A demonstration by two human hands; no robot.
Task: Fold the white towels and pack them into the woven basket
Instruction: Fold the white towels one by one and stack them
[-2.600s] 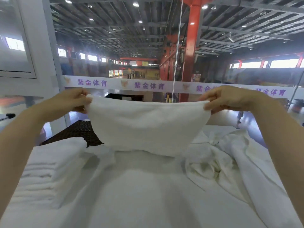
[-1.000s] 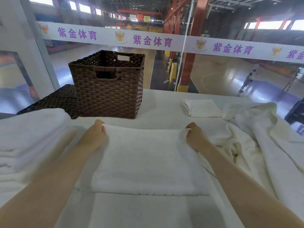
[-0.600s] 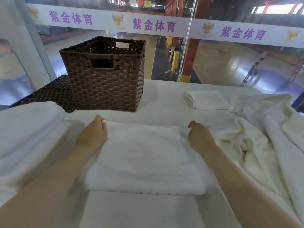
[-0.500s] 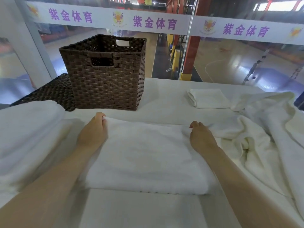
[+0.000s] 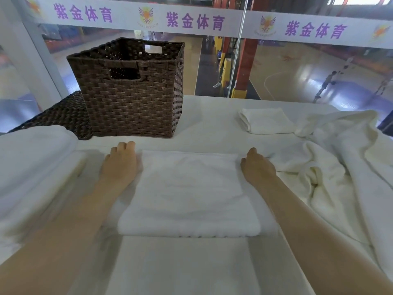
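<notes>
Centrally, a folded white rectangular towel (image 5: pixel 188 193) is laid flat on the white desk (image 5: pixel 208 126).
It is flanked by the left hand (image 5: pixel 119 167) and right hand (image 5: pixel 258 169), both relaxed, holding nothing; the dark brown woven basket (image 5: pixel 131 90) is set behind.

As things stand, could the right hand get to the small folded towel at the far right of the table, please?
Probably yes. The right hand lies open beside the folded towel in front, holding nothing, and only bare table lies between it and the small folded towel; the crumpled towels sit off to the side.
</notes>
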